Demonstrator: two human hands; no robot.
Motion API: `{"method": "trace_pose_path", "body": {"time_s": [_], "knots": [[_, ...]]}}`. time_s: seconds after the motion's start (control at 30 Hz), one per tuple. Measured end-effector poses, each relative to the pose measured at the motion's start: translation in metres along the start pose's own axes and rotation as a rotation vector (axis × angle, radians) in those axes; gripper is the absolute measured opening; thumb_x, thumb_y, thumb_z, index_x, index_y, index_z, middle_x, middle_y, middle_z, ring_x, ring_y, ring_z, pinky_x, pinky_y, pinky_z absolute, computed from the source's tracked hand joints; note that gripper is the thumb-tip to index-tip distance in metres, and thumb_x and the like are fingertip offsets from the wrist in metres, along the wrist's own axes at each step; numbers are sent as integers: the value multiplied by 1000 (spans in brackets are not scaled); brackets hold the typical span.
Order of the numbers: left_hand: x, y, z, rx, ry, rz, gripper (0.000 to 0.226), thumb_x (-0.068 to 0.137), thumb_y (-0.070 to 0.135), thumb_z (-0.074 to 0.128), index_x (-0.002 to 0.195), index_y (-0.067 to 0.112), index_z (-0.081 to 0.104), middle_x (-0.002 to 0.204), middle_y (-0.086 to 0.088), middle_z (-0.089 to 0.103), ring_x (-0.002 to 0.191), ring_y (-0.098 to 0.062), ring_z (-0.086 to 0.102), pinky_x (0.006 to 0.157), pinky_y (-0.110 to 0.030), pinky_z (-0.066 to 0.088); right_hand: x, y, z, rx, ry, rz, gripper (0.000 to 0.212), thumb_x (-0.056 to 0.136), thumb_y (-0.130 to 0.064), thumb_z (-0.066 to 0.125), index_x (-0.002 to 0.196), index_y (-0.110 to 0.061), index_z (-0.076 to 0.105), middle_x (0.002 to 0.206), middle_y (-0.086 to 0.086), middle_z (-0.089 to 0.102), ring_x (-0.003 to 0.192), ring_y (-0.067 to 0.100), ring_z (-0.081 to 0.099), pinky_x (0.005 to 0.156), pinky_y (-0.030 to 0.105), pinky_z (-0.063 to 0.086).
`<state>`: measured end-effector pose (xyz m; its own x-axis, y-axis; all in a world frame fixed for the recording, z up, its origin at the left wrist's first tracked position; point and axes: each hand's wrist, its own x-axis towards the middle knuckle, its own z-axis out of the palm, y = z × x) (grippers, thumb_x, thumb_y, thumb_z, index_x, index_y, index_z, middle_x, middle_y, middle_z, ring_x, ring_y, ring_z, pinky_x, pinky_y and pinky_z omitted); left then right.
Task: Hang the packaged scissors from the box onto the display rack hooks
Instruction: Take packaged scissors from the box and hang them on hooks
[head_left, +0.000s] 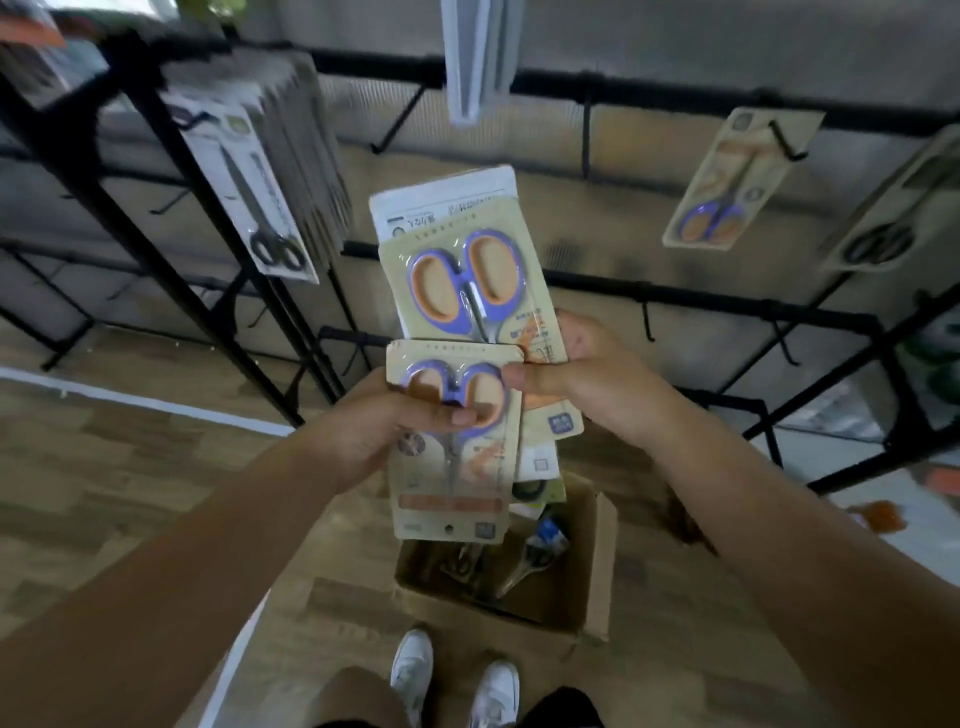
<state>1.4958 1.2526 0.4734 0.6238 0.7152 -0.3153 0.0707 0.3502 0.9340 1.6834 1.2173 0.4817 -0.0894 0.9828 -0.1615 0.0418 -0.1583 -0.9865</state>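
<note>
Glossy flat scissor packs: left hand (374, 421) pinching front card (452, 457), right hand (582, 374) clutching the stack (462, 270).

Front and centre, the left hand (384, 421) holds one scissors pack (452, 441) just before a stack of packs (467, 275) that the right hand (582, 379) holds up behind it. Straight below them, the open box (592, 566) sits on the floor (130, 467) with more scissors inside, two shoes (452, 680) just nearer. Behind everything runs the display rack (701, 306): a thick bundle of hung packs (260, 176) far left, one hung pack (727, 187) on a hook (787, 143) to the right, another (893, 208) at the right edge.
</note>
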Motion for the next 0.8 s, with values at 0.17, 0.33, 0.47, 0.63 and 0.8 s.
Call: {"method": "trace_pose_path", "body": {"time_s": [0.17,0.33,0.47,0.63,0.8], "knots": [[-31,50,12,-68,58,148,18,56,1,66,57,20,68,50,14,58,44,0,55,41,-12,36,-18,-60,5,1,-5,-120,26,80,-8,63,104,-16,61,99,-1,70,87,11,68,78,28,56],[-46,89,9,9,96,330,46,59,5,74,105,7,67,88,-1,73,83,-17,69,61,-23,51,-30,-108,25,8,78,-206,21,94,-22,51,112,-18,61,110,0,69,98,15,67,83,32,56],[-57,112,6,18,188,406,21,75,5,70,94,13,67,83,1,74,84,-19,69,76,-36,54,-29,-131,42,94,132,-206,29,96,-32,46,120,-19,58,113,6,69,103,25,66,87,43,53],[-63,126,-5,-82,171,441,34,69,15,68,102,10,66,92,-6,73,90,-28,69,81,-44,54,-20,-149,62,298,164,-279,18,96,-22,48,109,-20,60,100,3,72,88,21,70,71,37,57],[-65,137,-21,-143,184,467,48,69,17,68,114,1,63,109,-20,68,100,-38,65,88,-51,52,1,-157,79,467,306,-338,16,88,-11,60,101,-9,67,96,14,70,82,28,67,71,38,56]]}}
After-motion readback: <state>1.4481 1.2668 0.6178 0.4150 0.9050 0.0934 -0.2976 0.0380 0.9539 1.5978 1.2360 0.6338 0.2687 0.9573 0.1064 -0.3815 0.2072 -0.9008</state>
